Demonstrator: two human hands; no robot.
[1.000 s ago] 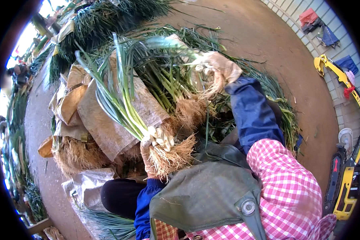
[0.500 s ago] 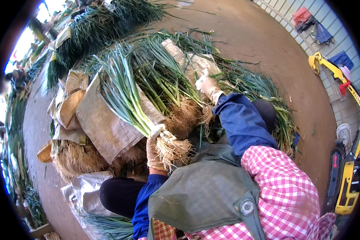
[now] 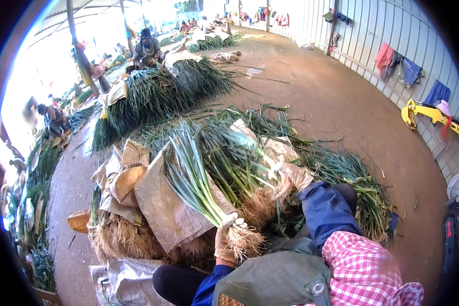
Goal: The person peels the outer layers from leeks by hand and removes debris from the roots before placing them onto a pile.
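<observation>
My left hand, gloved, is closed around a bunch of green onions just above its shaggy pale roots. The leaves of this bunch slant away to the upper left. My right hand, also gloved, is closed on another green onion, smeared by motion, with roots hanging below the fingers. Between my hands and a little farther off lies a heap of loose green onions, their roots toward me. A tan sack is spread just left of the held bunch.
Root ends of covered onions show at the left beside folded sacks. Leaves lie heaped at my right. A larger onion pile stands farther off, with a person behind it. A yellow toy-like digger arm is at the right.
The view has tilted up, bringing the far shed and people into sight. My right hand has lifted a green onion from the heap's edge; my left keeps its bunch.
</observation>
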